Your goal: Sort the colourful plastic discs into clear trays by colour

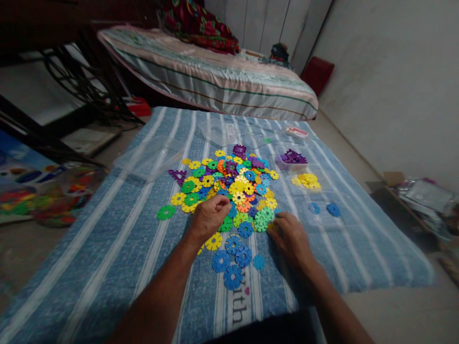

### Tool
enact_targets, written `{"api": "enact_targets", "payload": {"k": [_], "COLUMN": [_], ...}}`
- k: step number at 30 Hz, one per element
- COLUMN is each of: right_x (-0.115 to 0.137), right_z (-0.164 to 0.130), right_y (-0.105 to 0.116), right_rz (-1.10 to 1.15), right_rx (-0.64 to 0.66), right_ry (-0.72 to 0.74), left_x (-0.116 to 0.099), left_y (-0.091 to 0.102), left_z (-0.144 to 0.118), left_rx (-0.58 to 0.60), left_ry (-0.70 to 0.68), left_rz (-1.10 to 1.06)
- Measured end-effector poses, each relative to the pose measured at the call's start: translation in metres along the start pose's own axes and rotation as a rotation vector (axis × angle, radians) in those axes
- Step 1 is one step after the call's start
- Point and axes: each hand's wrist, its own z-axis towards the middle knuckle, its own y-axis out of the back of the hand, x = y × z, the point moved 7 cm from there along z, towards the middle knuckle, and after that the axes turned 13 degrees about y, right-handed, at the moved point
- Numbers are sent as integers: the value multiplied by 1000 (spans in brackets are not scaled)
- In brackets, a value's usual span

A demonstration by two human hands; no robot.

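Both hands work the pile of plastic discs [229, 186] on the striped blanket [107, 248]: left hand [210, 215] curled over the near edge, grip contents hidden, right hand [290, 236] flat, half-open, best lifting single discs.

One head camera looks forward and down, close over the blue striped cloth [118, 248].
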Motion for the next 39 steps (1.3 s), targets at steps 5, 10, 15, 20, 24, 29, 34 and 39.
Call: {"api": "enact_targets", "payload": {"k": [5, 10, 15, 20, 24, 29, 34, 39], "right_x": [1, -12, -50, -39, 8, 48, 58, 61], "right_z": [2, 25, 51, 49, 36, 30, 30, 29], "right_y": [5, 31, 90, 64, 7, -22, -26, -26], "right_rz": [139, 58, -299, -181, 27, 29, 26, 59], "right_rx": [10, -79, -444, -364, -124, -2, 44, 24], "right_ry": [9, 78, -17, 27, 166, 229, 216, 207], "left_x": [-2, 2, 5, 3, 1, 0, 0, -1], "left_y": [2, 0, -1, -1, 0, 1, 1, 2], "left_z": [0, 2, 2, 1, 0, 0, 0, 2], "left_rx": [-18, -9, -5, -6, -17, -24, -23, -21], "left_ry": [-20, -11, -2, -7, -12, -14, -17, -22], "left_rz": [-14, -12, -12, -32, -10, 2, -5, -15]}}
